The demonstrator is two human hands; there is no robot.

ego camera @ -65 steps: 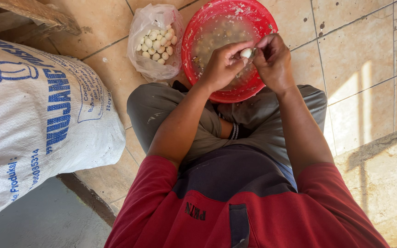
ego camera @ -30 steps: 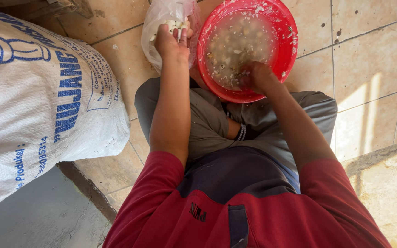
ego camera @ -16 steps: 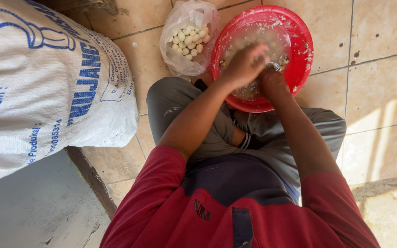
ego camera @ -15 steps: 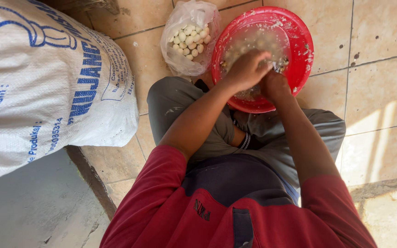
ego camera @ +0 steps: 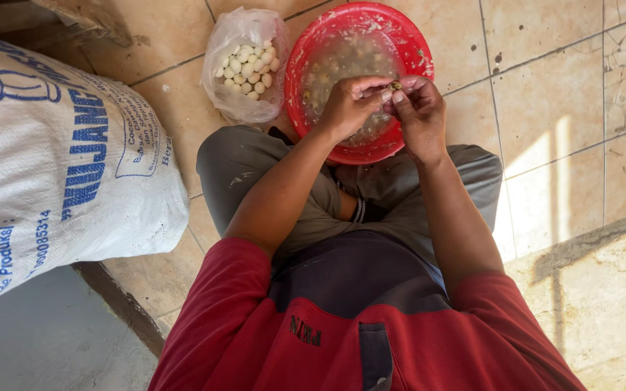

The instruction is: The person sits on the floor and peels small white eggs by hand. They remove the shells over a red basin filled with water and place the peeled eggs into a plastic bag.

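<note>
You are pinching a small nut (ego camera: 395,85) between both hands, left hand (ego camera: 349,105) back from the bag (ego camera: 244,65) at ten o'clock, right hand (ego camera: 422,108) meeting it over the red bowl (ego camera: 313,43).

Warm daylight fills the frame, bright but mostly soft. Direct sun falls in hard-edged pale strips on the tiled floor (ego camera: 566,166) at the right, with a dark shadow band running beneath them toward the lower right. The white sack (ego camera: 52,159) at the left is strongly lit, near glare on its upper face. The red bowl (ego camera: 414,51) glows saturated. Focus is sharp throughout; the lower left corner lies in duller, greyer shade.
</note>
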